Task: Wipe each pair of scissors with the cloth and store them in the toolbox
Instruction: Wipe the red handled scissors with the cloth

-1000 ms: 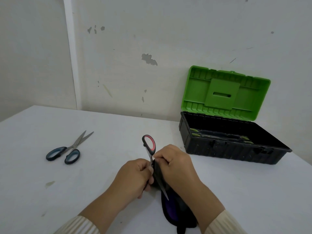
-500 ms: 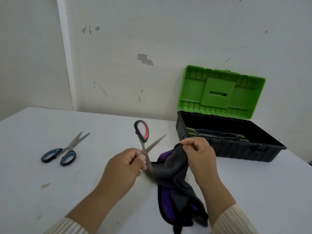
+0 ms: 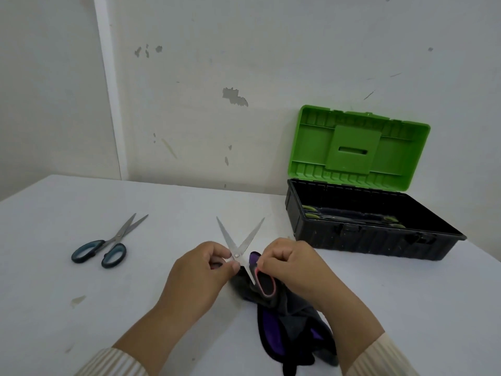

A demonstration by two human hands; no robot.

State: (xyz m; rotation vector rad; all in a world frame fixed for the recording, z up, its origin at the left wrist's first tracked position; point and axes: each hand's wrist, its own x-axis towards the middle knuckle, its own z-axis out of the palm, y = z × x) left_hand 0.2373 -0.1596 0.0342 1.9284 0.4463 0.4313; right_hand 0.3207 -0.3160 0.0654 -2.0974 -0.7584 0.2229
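At the six o'clock side of the bench (image 3: 81, 308), the red-handled scissors (image 3: 231, 240) are held between both hands, with the blades spread in a wide V and the tips aimed at about eleven and one o'clock. The left hand (image 3: 200, 270) is closed, its fingers (image 3: 217, 251) and thumb pinching the scissors at the pivot. The right hand (image 3: 292, 264) is curled on the black, red-rimmed handle loop; whether a fold of cloth is caught in that grip cannot be told. The cloth (image 3: 287, 321), dark grey and purple, lies bunched on the bench under the right wrist, trailing toward five o'clock. The scissors are judged light and rigid, with smooth steel that may slip and with exposed edges and points, so they are best taken by the loops, and the blades touched only through a thick fold. The cloth is soft and limp and can be gathered anywhere. The blue-handled scissors (image 3: 108, 245) lie well apart at nine o'clock, not yet wiped. The toolbox (image 3: 366, 240) stands at two o'clock, its green lid (image 3: 360, 147) raised against the wall. Its front wall must be cleared, and long tools already lie inside. Bare bench lies between the hands and the box.
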